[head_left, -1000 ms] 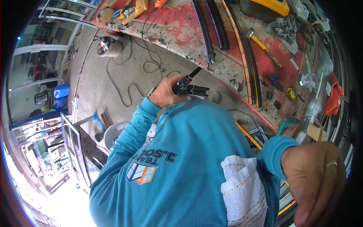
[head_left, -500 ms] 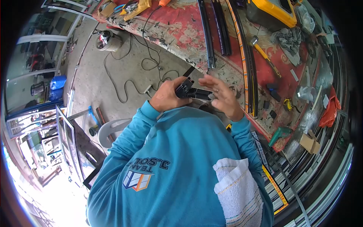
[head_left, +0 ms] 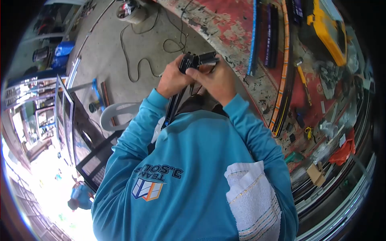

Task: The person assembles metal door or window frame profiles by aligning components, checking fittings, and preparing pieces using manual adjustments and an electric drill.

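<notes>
Black frame piece [head_left: 205, 59]: sat in both hands at the upper middle of the frame, its short arm pointing right. A long dark bar [head_left: 173, 106] ran down from the hands towards the belly; whether the two were joined could not be told.
Shirt and towel: a teal shirt [head_left: 201, 160] filled the lower middle, with a white towel [head_left: 253, 197] lying over it to the lower right.
Left hand [head_left: 172, 78]: had its fingers curled narrowly around the frame piece's left end, the tips partly hidden.
Right hand [head_left: 221, 82]: gripped the short arm, thumb reaching left beneath it and the other fingers behind, mostly out of sight.
Step in hand: seemed to be steadying and working the piece by hand, near where short arm and bar met.
Next move: seemed to call for a firm left hold, fine right-finger pressure and the bar swung clear of the shirt.
White chair [head_left: 106, 118]: stood left of the hands.
Red-covered table [head_left: 237, 18]: spread across the upper right, its edge near the right hand.
On the table: an orange-striped strip [head_left: 283, 76] lay nearer, then a hammer [head_left: 304, 82], a tape measure [head_left: 309, 132] and a yellow case [head_left: 327, 34] further right.
Bucket [head_left: 134, 15]: stood on the floor, upper left.
Another person [head_left: 80, 196]: showed small at lower left, against bright light.
</notes>
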Demonstrator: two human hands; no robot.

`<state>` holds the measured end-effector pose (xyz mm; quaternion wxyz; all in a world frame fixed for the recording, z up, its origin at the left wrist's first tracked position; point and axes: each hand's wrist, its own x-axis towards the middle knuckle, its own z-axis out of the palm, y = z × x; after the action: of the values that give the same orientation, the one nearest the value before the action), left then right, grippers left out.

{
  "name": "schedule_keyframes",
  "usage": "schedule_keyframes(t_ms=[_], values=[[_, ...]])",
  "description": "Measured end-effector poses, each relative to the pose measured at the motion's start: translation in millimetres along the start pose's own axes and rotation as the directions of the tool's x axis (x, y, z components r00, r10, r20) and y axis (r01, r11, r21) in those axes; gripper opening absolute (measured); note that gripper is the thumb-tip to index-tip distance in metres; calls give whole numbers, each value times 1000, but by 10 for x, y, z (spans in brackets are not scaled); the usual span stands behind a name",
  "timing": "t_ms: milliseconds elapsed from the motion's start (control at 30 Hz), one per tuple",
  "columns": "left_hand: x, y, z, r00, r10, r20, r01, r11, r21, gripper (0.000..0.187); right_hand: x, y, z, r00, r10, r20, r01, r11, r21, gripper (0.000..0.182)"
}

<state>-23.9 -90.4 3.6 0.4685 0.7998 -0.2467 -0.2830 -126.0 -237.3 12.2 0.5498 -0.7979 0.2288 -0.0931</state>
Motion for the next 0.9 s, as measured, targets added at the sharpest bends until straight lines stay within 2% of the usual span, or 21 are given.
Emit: schedule_keyframes(t_ms=[33, 133, 200, 233, 267, 300, 333, 400, 433, 467, 533, 600, 667, 767, 867, 900], values=[[33, -31, -83, 999, -14, -28, 14, 1000, -5, 54, 110, 9, 102, 1000, -3, -3, 3, 1000, -3, 59], [64, -169, -336, 996, -53, -75, 52, 999, -12, 57, 333, 28, 304, 992, -78, 103, 78, 997, 3, 53], [37, -299, -487, 998, -52, -45, 50, 998, -47, 36, 369, -43, 363, 992, -49, 118, 51, 999, -16, 53], [33, -363, -570, 997, -57, -58, 54, 997, -53, 36, 417, 67, 410, 988, -107, 109, 114, 992, -59, 56], [24, -437, -657, 985, -142, -100, 129, 983, -130, 39, 467, 172, 450, 981, -166, 100, 176, 979, -100, 59], [4, -517, -734, 964, -230, -131, 200, 957, -208, 45, 504, 275, 480, 982, -104, 159, 117, 990, -74, 62], [12, -633, -817, 962, -236, -136, 203, 955, -215, 45, 535, 364, 498, 980, -104, 169, 118, 990, -77, 62], [110, -885, -967, 938, -290, -190, 187, 884, -429, 40, 614, 517, 516, 957, -145, 251, 161, 986, -45, 59], [160, -943, -996, 938, -245, -246, 130, 904, -407, 44, 636, 543, 519, 945, -74, 318, 92, 995, -42, 57], [224, -1011, -1004, 938, -242, -249, 124, 903, -411, 44, 670, 570, 516, 945, -78, 319, 98, 994, -46, 57], [347, -1153, -955, 896, -313, -316, 101, 836, -540, 54, 705, 633, 499, 910, -57, 410, 76, 997, -31, 57], [467, -1261, -890, 897, -307, -318, 85, 827, -556, 61, 762, 746, 481, 901, -21, 433, 31, 999, -17, 59], [541, -1258, -778, 883, -366, -295, 49, 695, -718, 64, 823, 953, 477, 885, -32, 464, 43, 999, -13, 64], [611, -1301, -553, 895, -358, -265, 65, 693, -718, 64, 918, 1105, 466, 867, 19, 497, -25, 1000, 5, 69], [653, -1172, -432, 919, -322, -226, 70, 700, -711, 61, 906, 1077, 455, 897, 23, 442, 11, 997, -75, 70], [663, -1113, -436, 950, -277, -143, 143, 796, -588, 60, 873, 1059, 459, 897, 25, 441, 10, 997, -76, 70]])
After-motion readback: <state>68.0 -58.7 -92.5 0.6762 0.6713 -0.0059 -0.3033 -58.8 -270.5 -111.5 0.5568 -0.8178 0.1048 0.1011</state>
